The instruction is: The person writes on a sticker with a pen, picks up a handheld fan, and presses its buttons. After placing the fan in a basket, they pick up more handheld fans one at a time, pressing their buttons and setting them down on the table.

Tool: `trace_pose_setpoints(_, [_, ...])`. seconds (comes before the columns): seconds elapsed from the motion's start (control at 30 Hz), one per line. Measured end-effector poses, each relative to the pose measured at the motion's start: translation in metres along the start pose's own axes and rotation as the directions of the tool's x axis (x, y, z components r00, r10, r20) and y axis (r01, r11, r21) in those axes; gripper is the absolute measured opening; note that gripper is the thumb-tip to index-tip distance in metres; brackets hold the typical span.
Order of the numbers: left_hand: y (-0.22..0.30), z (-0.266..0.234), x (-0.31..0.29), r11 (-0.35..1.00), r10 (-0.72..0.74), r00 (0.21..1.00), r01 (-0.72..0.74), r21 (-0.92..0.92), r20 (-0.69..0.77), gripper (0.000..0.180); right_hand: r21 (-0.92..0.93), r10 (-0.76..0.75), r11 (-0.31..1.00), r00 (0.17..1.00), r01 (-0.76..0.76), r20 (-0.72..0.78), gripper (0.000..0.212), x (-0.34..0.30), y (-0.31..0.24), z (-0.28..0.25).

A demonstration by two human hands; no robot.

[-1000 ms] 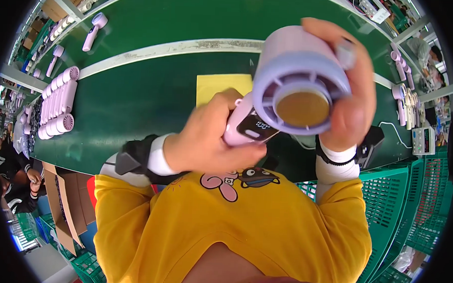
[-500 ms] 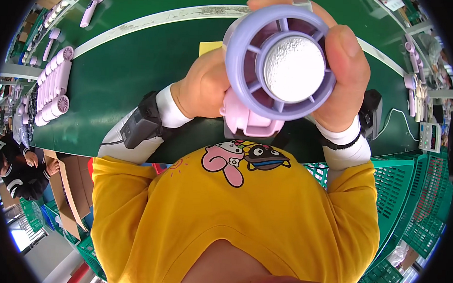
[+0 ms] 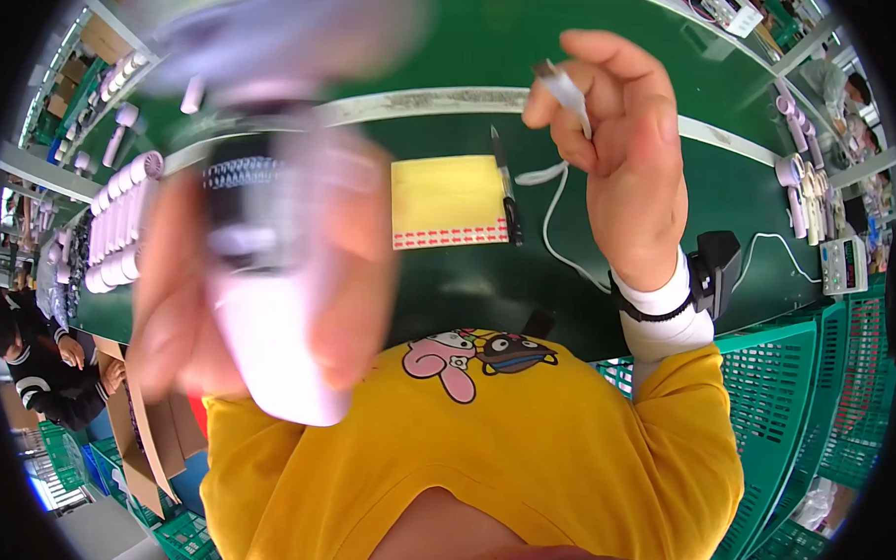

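Note:
My left hand [image 3: 176, 300] is raised close to the camera, wrapped around the pale pink handle of a handheld fan [image 3: 277, 358]. Motion blurs the fan, whose lilac round head is at the upper left; a dark panel with a small display shows on its handle. To the right, my right hand [image 3: 634, 178] holds a white USB cable plug [image 3: 571, 95] between its fingers, metal end pointing up and left. Its white cord curves down onto the green table [image 3: 447, 300]. Between the hands lie a yellow paper pad [image 3: 449, 196] and a black pen [image 3: 508, 198].
A row of pink fans [image 3: 124, 219] lies at the table's left, with more fans [image 3: 796, 193] at the far right. A white box with buttons [image 3: 843, 266] sits at the right edge. Green crates [image 3: 759, 409] stand lower right; another person handles a cardboard box [image 3: 151, 438] lower left.
Both hands were together on the fan, its head facing the camera. The left hand has carried it left and tilted it; the right hand has let go of it and moved apart, plug in its fingers.

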State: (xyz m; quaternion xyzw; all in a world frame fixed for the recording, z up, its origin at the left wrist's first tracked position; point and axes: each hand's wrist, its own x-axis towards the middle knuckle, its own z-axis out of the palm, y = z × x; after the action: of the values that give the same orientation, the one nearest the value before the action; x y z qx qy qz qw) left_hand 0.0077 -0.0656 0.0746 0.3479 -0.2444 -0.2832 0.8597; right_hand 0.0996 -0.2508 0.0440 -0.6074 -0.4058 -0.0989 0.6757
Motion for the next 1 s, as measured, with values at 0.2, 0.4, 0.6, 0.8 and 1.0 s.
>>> trace_pose_setpoints(0.2, [-0.022,0.038,-0.07,-0.143,0.839,0.324,-0.642,0.753,0.436,0.045,-0.013,0.217,0.976,0.976,-0.216,0.027,0.04,0.006,-0.015,0.002])
trace_pose_setpoints(0.4, [-0.037,0.059,-0.056,0.035,0.987,0.144,-0.635,0.772,0.074,0.042,-0.03,0.25,0.968,0.968,-0.25,0.027,0.032,-0.006,-0.015,0.006])
trace_pose_setpoints(0.6, [-0.04,0.062,-0.022,-0.406,0.9,-0.217,-0.735,0.544,0.378,0.048,-0.066,0.254,0.966,0.967,-0.252,0.033,0.026,-0.002,-0.014,0.008])
trace_pose_setpoints(0.8, [-0.005,0.046,-0.022,0.632,0.754,0.561,-0.478,0.61,-0.342,0.045,-0.162,0.278,0.952,0.956,-0.261,0.094,0.025,-0.004,-0.022,0.005])
trace_pose_setpoints(1.0, [-0.004,0.015,0.007,0.868,0.362,0.775,-0.078,0.491,-0.518,0.05,-0.102,0.161,0.986,0.937,-0.136,0.31,0.026,-0.01,-0.037,0.006])
